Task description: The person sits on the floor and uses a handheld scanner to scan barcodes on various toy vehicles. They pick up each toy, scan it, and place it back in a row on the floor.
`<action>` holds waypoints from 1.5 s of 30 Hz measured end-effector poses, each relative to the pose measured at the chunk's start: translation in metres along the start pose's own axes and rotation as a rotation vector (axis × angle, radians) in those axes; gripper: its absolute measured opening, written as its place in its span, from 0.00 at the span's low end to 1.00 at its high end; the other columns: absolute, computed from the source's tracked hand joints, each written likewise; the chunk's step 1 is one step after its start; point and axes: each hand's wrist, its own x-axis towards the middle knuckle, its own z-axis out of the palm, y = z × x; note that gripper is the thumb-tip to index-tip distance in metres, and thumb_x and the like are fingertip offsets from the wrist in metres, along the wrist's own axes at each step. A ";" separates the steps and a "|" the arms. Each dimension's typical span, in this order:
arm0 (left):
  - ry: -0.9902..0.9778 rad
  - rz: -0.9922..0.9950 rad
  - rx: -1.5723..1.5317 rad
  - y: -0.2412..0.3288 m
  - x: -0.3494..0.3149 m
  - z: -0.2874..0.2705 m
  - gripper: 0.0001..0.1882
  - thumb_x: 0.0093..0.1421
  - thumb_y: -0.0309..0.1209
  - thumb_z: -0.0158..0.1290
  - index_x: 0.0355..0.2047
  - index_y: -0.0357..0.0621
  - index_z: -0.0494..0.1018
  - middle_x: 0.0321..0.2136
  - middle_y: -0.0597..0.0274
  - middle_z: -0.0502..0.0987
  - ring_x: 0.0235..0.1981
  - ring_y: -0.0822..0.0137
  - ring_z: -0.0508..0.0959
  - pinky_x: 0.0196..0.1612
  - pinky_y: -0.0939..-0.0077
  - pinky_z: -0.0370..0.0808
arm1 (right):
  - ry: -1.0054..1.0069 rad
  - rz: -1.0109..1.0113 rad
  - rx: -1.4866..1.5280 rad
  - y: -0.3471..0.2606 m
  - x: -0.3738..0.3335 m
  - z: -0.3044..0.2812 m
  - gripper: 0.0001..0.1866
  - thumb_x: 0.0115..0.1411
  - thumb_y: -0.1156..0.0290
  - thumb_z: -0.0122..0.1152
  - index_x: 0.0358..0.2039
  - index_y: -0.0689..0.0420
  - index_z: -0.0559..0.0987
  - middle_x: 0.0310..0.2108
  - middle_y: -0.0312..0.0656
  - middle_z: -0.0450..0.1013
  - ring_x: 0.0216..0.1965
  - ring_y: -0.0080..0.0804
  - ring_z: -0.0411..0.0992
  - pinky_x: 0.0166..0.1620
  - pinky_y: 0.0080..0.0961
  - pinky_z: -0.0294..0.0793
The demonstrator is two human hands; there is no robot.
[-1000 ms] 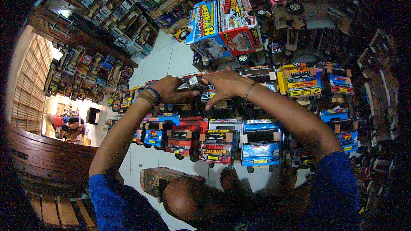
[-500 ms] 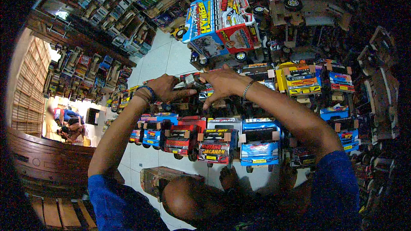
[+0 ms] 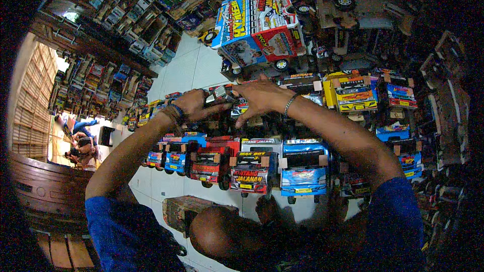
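Note:
Both my hands reach over a row of painted toy trucks. My left hand [image 3: 190, 107] is on the left side of a toy truck with a silvery cab front [image 3: 219, 93], its thumb lying across the front and its other fingers bent over the far side, partly hidden. From the right, my right hand [image 3: 261, 98] spreads its fingers at the same truck's other side, thumb pointing down and apart. Another toy truck's front [image 3: 239, 108] shows between that thumb and fingers. Closer to me stand a red toy truck [image 3: 212, 163], a black-and-red one [image 3: 252, 176] and a blue one [image 3: 303, 176].
A large box-bodied toy truck [image 3: 257, 30] stands beyond my hands. Yellow [image 3: 355, 93] and blue toy trucks line the right. A wooden block-like piece [image 3: 174, 211] lies on the tiled floor [image 3: 151, 191] near me. Crowded shelves of toys fill the left, where a person [image 3: 83, 143] sits.
My left elbow has swung outward to the left, and the view has shifted slightly. Both hands stay at the same toy truck.

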 end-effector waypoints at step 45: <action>-0.078 0.062 -0.012 0.062 0.013 -0.033 0.43 0.56 0.73 0.51 0.37 0.40 0.82 0.30 0.40 0.83 0.34 0.44 0.83 0.43 0.53 0.78 | -0.066 0.080 -0.211 0.009 -0.063 -0.042 0.59 0.37 0.24 0.69 0.59 0.60 0.72 0.50 0.54 0.78 0.57 0.53 0.74 0.63 0.72 0.53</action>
